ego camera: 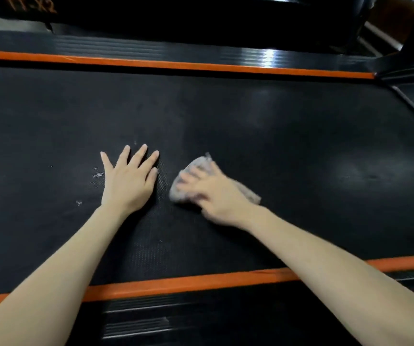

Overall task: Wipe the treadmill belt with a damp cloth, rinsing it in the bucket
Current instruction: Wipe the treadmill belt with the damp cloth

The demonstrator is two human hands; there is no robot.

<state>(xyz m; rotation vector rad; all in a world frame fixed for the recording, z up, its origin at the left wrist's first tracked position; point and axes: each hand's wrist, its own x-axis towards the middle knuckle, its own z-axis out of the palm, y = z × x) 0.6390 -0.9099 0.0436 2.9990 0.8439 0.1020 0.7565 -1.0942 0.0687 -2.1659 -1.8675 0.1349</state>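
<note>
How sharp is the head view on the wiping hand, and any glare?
Head view: the right hand and cloth are motion-blurred; the left hand, flat on the belt, is sharp; glare streaks the far side rail.

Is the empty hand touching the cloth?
Apart. The head view shows a strip of black belt between the left hand and the cloth.

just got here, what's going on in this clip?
A person is wiping the treadmill belt. The right hand presses a crumpled cloth onto the belt; it is motion-blurred, so its grip on the cloth is unclear. The left hand lies flat on the belt beside it, fingers spread. White specks sit left of that hand. No bucket is in view.
</note>
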